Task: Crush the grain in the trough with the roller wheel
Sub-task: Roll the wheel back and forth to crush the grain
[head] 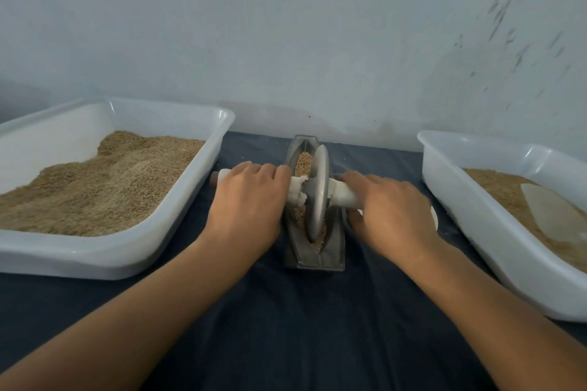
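the roller wheel stands on edge in the narrow metal trough at mid-bench, w/ grain heaped ahead of it and more along its near side. it looks like a solid metal disc, so prob heavy and stiff; its own weight should do much of the crushing. rim is thin and would tip sideways if let go, so the place to hold is the pale axle handle sticking out both sides. left hand is curled over the left end, right hand wrapped round the right end, both gripping it, knuckles close to the trough walls. grain is loose and dry, likely to skid and spill over the low edges. trough sits free on the dark cloth, may slide when pushed. around: white tub of grain close on the left, second white tub on the right w/ grain and a pale scoop. both tubs flank the handle ends, so little elbow room sideways; fore-aft path along the trough looks open.
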`<state>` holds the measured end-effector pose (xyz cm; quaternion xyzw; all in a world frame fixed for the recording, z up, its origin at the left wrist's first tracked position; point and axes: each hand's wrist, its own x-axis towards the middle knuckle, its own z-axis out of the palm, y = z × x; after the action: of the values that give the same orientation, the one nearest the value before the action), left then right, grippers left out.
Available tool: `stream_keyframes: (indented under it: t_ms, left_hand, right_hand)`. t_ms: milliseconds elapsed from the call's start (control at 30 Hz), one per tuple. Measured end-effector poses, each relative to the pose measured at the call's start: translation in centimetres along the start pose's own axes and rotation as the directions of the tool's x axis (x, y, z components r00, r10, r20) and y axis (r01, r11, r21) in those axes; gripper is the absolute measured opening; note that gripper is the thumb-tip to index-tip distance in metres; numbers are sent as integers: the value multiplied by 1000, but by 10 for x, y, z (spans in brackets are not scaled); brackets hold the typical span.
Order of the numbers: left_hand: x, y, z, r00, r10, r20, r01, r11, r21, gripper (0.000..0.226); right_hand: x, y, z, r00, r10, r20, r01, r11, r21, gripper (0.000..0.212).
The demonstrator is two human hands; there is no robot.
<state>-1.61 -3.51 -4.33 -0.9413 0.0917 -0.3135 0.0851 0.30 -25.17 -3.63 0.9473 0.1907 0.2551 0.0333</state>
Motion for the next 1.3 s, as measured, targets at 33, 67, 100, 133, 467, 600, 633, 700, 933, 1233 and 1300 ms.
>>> stream_keyframes:
  t_ms: [33,67,100,133,467,600,633,700,933,1233,1300]
  left_hand:
    - [4,0,4,1000,1,15,-1,1000,10,35]
    - [8,-1,8,999,-4,33,4,1000,17,34]
    - [14,-2,12,999,-12,48,11,1000,22,34]
    - [19,-3,17,998,-20,61,18,999,26,35]
    - [61,-16,54,981,-99,166,102,995,-9,42]
    - [88,-18,63,975,-103,199,104,995,6,54]
    - [93,-19,64,975,-89,202,91,996,3,56]
    - [101,-22,67,978,-64,200,67,998,-6,61]
    - [103,-25,73,981,-65,180,63,998,17,68]
    - [77,-15,52,982,-66,180,56,997,60,60]
    - [68,-12,45,983,-66,169,58,997,53,64]
  right_hand:
    - [4,1,3,1000,3,16,-3,1000,8,39]
    - [9,3,7,1000,7,30,-7,1000,18,41]
    - [14,4,10,999,10,40,-11,1000,28,43]
    - [21,6,14,999,14,49,-16,999,35,45]
    - [85,26,47,993,2,122,-10,998,60,67]
    - [113,38,57,968,-11,252,-8,997,73,80]
    - [120,40,58,957,-20,288,-6,996,87,80]
    - [130,44,58,935,-39,352,-6,992,124,82]
    - [131,46,58,931,-25,365,-31,989,145,82]
    - [90,32,48,976,28,217,-58,990,132,59]
    - [82,29,45,979,32,202,-60,989,133,55]
